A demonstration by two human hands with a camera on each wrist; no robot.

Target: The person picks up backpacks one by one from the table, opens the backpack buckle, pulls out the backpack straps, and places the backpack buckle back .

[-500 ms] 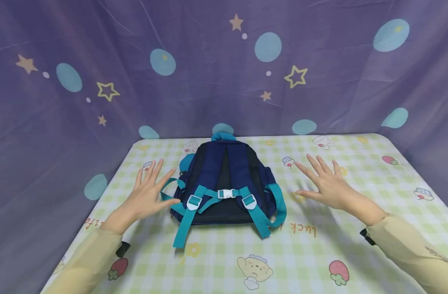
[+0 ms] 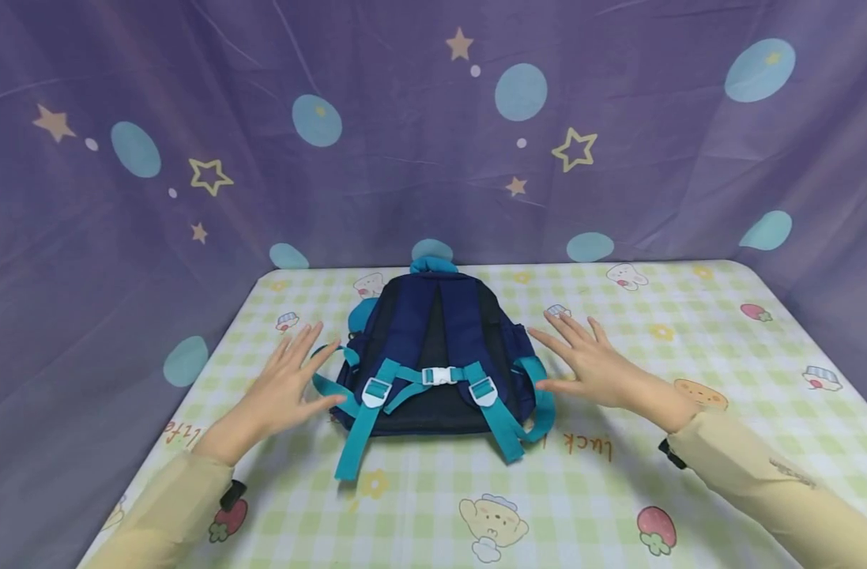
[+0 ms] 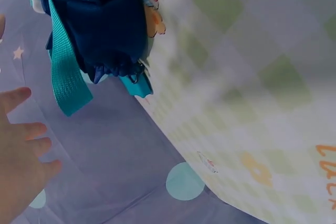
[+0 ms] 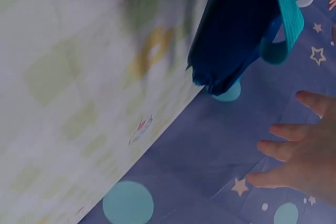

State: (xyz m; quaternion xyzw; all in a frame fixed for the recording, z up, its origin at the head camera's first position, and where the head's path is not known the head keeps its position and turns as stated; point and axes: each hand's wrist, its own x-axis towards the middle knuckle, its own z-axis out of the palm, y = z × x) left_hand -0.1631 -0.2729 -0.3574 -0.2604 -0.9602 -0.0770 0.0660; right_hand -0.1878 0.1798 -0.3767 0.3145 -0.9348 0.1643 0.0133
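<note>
A navy and black backpack (image 2: pixel 433 340) lies on the table with its shoulder straps facing up. Teal webbing hangs from both straps, joined across by a white buckle (image 2: pixel 439 376). A teal loop handle (image 2: pixel 433 265) tops its far end. My left hand (image 2: pixel 280 395), fingers spread, hovers at the backpack's left side, thumb tip over the teal strap in the head view. On the other side my right hand (image 2: pixel 593 363) is spread too, its fingertips close to the right teal strap (image 2: pixel 543 403). Both wrist views show a side of the pack and straight, empty fingers.
A green-and-white checked tablecloth (image 2: pixel 419 514) with cartoon prints covers the table. Behind and to the left hangs a purple curtain (image 2: pixel 405 182) with stars and blue ovals. Small black bands sit at both sleeve cuffs.
My right hand has moved left, closer to the backpack's right side. My left hand has shifted slightly with its fingers less spread. The backpack stays where it was.
</note>
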